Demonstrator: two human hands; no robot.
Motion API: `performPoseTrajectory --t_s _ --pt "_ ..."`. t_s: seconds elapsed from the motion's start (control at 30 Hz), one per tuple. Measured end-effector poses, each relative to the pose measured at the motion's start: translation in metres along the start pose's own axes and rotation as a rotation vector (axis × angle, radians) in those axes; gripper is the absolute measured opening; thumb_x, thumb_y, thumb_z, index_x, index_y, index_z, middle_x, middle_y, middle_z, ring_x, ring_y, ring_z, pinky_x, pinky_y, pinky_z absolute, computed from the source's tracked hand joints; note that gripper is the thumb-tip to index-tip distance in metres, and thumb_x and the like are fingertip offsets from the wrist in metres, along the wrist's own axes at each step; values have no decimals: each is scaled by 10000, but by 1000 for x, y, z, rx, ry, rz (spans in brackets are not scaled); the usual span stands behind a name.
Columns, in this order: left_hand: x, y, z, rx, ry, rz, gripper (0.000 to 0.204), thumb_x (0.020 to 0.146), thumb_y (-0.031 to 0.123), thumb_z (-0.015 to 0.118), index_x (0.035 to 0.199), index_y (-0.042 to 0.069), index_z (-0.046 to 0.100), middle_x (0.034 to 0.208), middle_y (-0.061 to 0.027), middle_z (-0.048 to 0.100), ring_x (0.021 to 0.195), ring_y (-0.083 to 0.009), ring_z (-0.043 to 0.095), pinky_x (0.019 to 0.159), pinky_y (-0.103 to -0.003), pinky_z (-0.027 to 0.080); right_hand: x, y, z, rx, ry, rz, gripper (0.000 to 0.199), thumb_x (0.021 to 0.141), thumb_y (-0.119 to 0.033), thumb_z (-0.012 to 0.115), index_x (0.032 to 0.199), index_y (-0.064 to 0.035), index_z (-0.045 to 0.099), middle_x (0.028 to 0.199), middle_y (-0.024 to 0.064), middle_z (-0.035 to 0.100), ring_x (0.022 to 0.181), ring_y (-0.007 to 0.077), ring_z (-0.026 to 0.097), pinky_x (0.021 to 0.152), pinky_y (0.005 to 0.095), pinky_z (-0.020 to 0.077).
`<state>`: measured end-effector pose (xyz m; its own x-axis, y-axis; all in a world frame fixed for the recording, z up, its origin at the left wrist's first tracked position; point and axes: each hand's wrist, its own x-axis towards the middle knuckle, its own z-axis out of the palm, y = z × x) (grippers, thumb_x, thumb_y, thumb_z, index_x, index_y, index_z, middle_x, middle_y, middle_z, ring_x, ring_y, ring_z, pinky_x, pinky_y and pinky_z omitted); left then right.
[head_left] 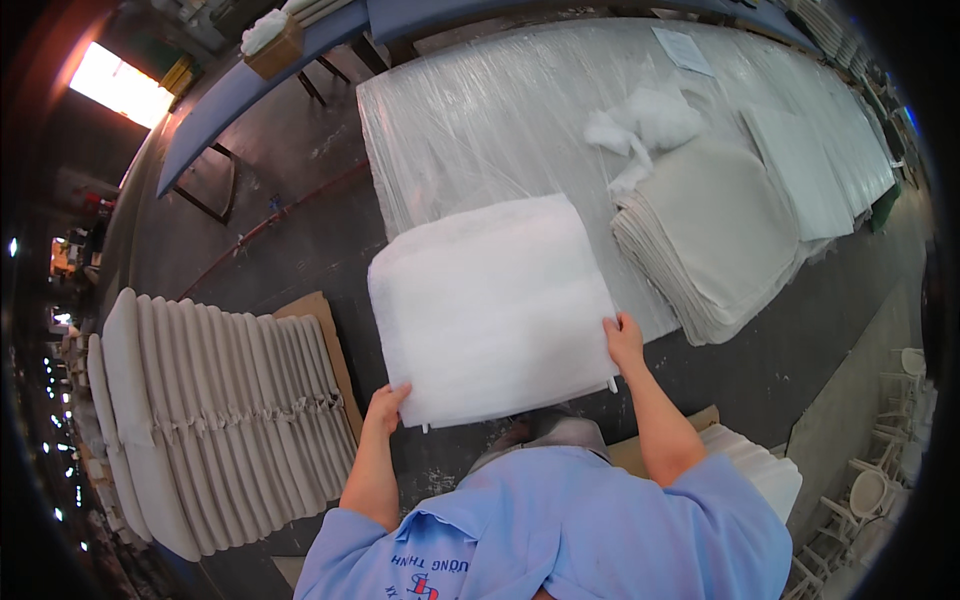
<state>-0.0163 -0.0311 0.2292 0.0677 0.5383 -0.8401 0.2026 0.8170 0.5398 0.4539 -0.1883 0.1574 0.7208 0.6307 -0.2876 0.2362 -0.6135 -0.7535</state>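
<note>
A white padded cushion panel (490, 310) with rounded far corners lies flat in front of my body, its far part over the plastic-covered table. My left hand (388, 408) grips its near left corner, thumb on top. On the right edge, my right hand (624, 342) holds the panel the same way. Fingers of both hands are partly hidden beneath it. Small white tabs stick out under the near edge. Right of the panel sits a stack of beige fabric covers (710, 230), with a clump of white fluffy stuffing (650, 120) behind it.
Clear plastic sheeting (460, 130) covers the table. White flat sheets (800, 165) lie at its right. On my left stands a row of beige cushions (230, 400) beside cardboard (335, 350). A blue bench (225, 105) bears a cardboard box (272, 50). White chair frames (870, 490) stand far right.
</note>
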Motion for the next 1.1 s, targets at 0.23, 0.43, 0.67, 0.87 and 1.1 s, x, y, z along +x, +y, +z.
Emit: performPoseTrajectory --t_s 0.23,0.43,0.67,0.87,1.1 --pt "2 -28 6 37 76 108 315 948 184 731 1211 18 686 1104 -99 735 951 -241 711 799 -416 563 -15 23 3 -77 79 2 297 938 -288 678 1022 -6 641 873 152 689 791 254 646 753 392 500" --pt "-1 -32 -3 7 30 67 377 961 239 725 1267 36 641 1136 -97 719 967 -234 705 808 -430 569 -20 23 8 -101 69 72 390 973 -398 620 1008 -10 628 922 204 693 875 381 674 798 458 500" --pt "9 -56 -3 -74 158 194 228 949 187 735 1062 -8 701 960 -61 718 824 -159 655 725 -338 525 -27 17 14 -179 54 -10 389 1023 -384 555 950 -4 586 898 212 669 842 399 645 763 464 481" --pt "10 -62 0 -85 183 196 199 967 192 706 1036 6 704 935 -27 703 809 -134 618 728 -323 501 -27 20 18 -172 62 -33 370 1048 -359 520 953 -5 575 924 233 663 872 433 634 769 468 476" --pt "8 -65 4 37 237 256 204 999 202 639 1012 4 689 867 -17 658 783 -117 559 712 -312 467 -29 25 19 -132 46 -62 382 1060 -358 489 970 2 583 931 252 665 896 476 628 777 493 478"
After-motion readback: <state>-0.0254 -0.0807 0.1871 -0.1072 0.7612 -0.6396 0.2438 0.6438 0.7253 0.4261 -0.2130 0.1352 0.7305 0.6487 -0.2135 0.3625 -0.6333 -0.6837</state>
